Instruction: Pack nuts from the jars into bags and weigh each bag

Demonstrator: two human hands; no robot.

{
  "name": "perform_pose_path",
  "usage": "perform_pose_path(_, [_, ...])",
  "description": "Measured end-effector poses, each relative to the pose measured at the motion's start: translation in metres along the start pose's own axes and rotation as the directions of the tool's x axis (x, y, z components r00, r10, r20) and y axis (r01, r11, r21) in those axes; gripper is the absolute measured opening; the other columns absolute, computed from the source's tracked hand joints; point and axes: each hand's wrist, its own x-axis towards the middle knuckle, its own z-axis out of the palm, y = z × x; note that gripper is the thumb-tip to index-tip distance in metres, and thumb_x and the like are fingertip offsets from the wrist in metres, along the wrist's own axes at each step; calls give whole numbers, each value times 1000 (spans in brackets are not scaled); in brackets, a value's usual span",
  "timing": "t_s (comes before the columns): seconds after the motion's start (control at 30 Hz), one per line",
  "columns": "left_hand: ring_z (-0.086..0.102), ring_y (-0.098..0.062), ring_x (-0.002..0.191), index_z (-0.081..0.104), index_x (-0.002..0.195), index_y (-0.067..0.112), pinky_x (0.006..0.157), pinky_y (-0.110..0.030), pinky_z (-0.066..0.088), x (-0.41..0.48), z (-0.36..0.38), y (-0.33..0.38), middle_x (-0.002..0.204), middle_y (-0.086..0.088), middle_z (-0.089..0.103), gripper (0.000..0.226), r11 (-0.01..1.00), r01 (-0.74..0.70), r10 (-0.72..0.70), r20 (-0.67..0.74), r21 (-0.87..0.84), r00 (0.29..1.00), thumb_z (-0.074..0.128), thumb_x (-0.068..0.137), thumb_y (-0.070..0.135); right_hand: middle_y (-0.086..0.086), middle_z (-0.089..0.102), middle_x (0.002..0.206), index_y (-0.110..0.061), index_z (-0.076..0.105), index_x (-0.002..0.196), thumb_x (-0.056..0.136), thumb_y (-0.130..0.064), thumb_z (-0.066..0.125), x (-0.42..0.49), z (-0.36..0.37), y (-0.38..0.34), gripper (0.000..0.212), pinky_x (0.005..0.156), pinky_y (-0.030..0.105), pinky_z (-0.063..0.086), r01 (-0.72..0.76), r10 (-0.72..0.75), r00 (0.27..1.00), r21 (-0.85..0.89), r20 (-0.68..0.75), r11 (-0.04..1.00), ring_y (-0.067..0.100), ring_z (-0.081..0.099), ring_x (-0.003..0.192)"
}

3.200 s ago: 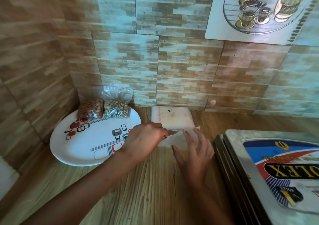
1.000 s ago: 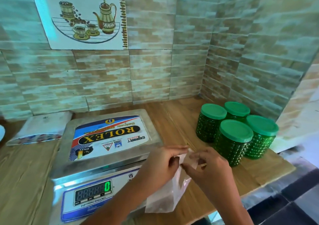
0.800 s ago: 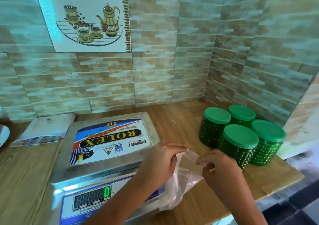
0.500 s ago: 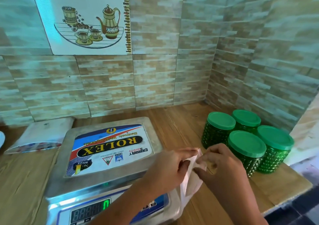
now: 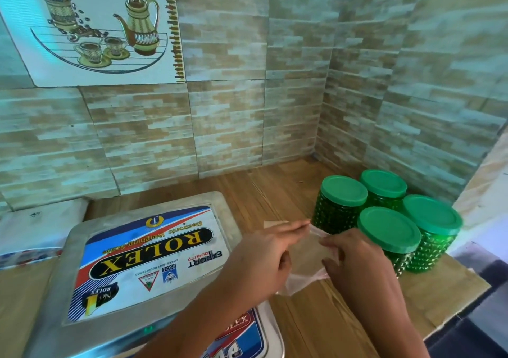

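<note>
At the counter point(image 5: 275, 192), we hold a clear bag point(image 5: 305, 256) in the air between the scale point(image 5: 137, 261) and the jars point(image 5: 384, 220). Our left hand point(image 5: 264, 258) has its grip clenched on one side of the bag's top edge, thumb against fingertips. Our right hand point(image 5: 354, 264) pinches the opposite side the same way, so the film is stretched between the two. The wood grain shows straight through the bag, and its lower corner droops toward the counter (we cannot tell whether it touches).

The four green studded jars stand bunched together in the right-hand corner, each with its green lid on. The nearest one is just beside our right hand.

The steel scale sits to the left, its platter bearing a large "ROLEX" sticker that reads upside down from where we stand. Our left forearm crosses its front edge and hides most of the display. A flat white packet point(image 5: 35, 228) lies behind the scale at the far left, against the wall. Above it, a tile point(image 5: 104, 33) shows a coffee pot and cups.
</note>
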Motion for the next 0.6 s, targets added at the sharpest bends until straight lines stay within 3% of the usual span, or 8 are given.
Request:
perform_pose_path(0.07, [42, 19, 97, 33, 138, 34, 60, 6, 33, 5, 6, -3, 139, 31, 25, 54, 1000, 3, -3, -3, -1, 1000, 46, 92, 8, -13, 46, 101, -31, 69, 102, 75, -24, 76, 7, 6, 9, 29, 74, 14, 39, 41, -41, 998, 12, -49, 999, 2, 47, 84])
perform_pose_path(0.17, [55, 14, 76, 38, 137, 35, 65, 1, 40, 15, 15, -9, 139, 34, 27, 53, 999, 38, -38, -13, -11, 999, 44, 92, 9, -10, 50, 84, -21, 73, 73, 62, -8, 84, 14, 5, 16, 20, 57, 18, 44, 154, -118, 978, 215, -171, 965, 5, 53, 68])
perform_pose_path(0.23, [60, 6, 89, 46, 134, 32, 78, -2, 41, 26, 22, -8, 137, 32, 33, 53, 994, 49, -50, -9, -95, 999, 46, 89, 4, -12, 56, 76, -21, 71, 67, 57, 0, 85, 21, 3, 16, 26, 55, 17, 47, 273, -228, 953, 242, -200, 931, -2, 56, 61])
perform_pose_path(0.33, [45, 13, 118, 54, 128, 27, 98, -5, 34, 41, 31, -4, 133, 27, 45, 53, 974, 64, -70, -19, -217, 997, 46, 86, -4, -11, 65, 81, -25, 72, 81, 63, -6, 83, 34, 1, 13, 29, 64, 7, 46, 415, -418, 908, 79, 36, 906, -3, 61, 70])
perform_pose_path(0.4, [39, 16, 121, 56, 126, 26, 102, -5, 28, 51, 33, -4, 128, 30, 46, 53, 964, 78, -84, -12, -254, 996, 45, 87, -7, -7, 64, 103, -24, 66, 106, 87, -14, 61, 43, 7, 18, 22, 74, 10, 40, 392, -395, 887, 64, 240, 918, 5, 61, 94])
perform_pose_path(0.47, [41, 16, 119, 59, 123, 23, 102, -5, 29, 60, 37, -4, 124, 30, 47, 52, 960, 85, -84, 17, -266, 996, 43, 87, -10, -2, 62, 113, -24, 61, 117, 93, -16, 51, 52, 12, 31, 27, 77, 18, 41, 428, -389, 837, -18, 386, 904, 15, 60, 102])
perform_pose_path(0.53, [43, 16, 117, 58, 123, 25, 100, -6, 33, 64, 41, -4, 125, 29, 48, 52, 963, 92, -78, 67, -253, 995, 41, 88, -10, 2, 60, 119, -21, 57, 122, 95, -14, 47, 58, 16, 40, 29, 82, 27, 45, 495, -390, 787, -112, 477, 862, 20, 60, 105])
perform_pose_path(0.6, [37, 21, 118, 53, 125, 28, 100, -1, 26, 67, 48, -3, 128, 27, 46, 54, 962, 106, -87, 88, -250, 992, 41, 89, -9, 6, 65, 109, -9, 63, 110, 89, -12, 59, 66, 25, 49, 22, 79, 23, 45, 532, -394, 761, -149, 516, 833, 16, 63, 98])
